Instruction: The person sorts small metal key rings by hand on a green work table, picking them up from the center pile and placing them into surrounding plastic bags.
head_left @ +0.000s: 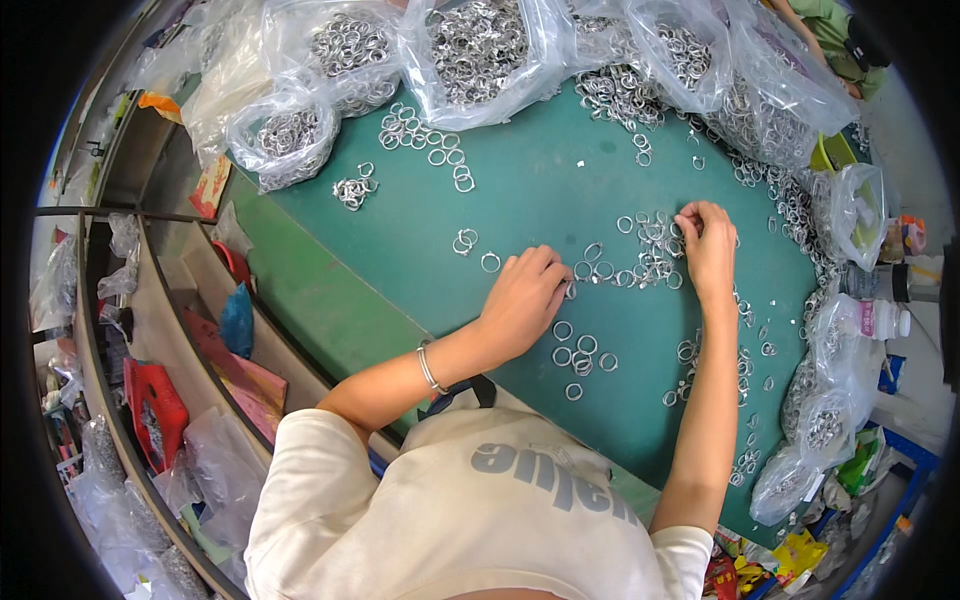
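Silver-coloured metal rings lie in loose groups on the green tabletop (pixel 380 230). My left hand (pixel 525 295), with a bangle on its wrist, rests mid-table with its fingers curled together. A ring (pixel 570 291) shows right by its fingertips; whether they grip it is hidden. To the right, my right hand (pixel 708 248) has thumb and fingers pinched together at the edge of a ring pile (pixel 655 250). What lies in that pinch, if anything, is too small to make out. Between the hands are several spread rings (pixel 597 268). A cluster of rings (pixel 583 355) sits nearer to me.
Clear plastic bags full of rings (pixel 480 60) line the far edge. More bags (pixel 825 420) and heaped rings (pixel 790 215) run down the right side. At left stand grey shelves (pixel 180 270) with a red container (pixel 155 415). Another person's arm (pixel 800 30) shows far right.
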`<move>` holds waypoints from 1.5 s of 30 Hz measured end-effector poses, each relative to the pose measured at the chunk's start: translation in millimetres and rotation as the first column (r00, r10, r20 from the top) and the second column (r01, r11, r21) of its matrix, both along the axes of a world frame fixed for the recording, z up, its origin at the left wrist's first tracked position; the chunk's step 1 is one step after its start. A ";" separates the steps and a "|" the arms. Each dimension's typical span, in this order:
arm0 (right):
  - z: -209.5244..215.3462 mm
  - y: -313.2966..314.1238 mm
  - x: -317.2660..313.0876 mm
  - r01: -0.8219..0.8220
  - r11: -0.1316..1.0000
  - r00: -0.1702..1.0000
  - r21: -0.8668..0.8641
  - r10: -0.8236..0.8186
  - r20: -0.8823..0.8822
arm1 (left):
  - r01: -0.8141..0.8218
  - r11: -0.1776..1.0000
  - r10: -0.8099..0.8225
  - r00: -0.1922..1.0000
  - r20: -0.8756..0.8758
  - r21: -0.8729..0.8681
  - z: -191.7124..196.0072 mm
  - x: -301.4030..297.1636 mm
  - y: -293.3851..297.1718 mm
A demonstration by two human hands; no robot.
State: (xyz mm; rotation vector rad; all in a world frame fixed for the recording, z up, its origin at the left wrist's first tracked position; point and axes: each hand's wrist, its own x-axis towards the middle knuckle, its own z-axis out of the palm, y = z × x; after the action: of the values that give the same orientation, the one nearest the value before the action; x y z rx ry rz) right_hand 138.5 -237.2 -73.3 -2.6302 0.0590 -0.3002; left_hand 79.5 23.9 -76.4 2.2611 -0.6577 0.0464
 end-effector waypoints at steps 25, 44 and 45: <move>8.2 20.7 4.7 0.005 0.999 0.992 -0.031 -0.002 0.122 | -0.167 0.974 0.142 0.977 0.161 0.152 18.7 11.6 63.7; 3.1 165.6 5.3 -0.476 0.860 0.861 0.182 0.498 -0.100 | -0.381 0.923 0.371 0.918 0.138 0.055 0.3 12.0 119.7; 3.3 172.8 -1.8 -0.498 0.843 0.849 0.202 0.521 -0.083 | -0.388 0.920 0.380 0.916 0.131 0.048 -0.5 12.1 122.2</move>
State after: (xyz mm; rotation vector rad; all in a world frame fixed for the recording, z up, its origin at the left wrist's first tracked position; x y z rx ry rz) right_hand 136.7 -64.4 -70.0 -2.3744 -0.5444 0.0689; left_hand 91.6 146.0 -76.9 2.4428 -0.2667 0.3573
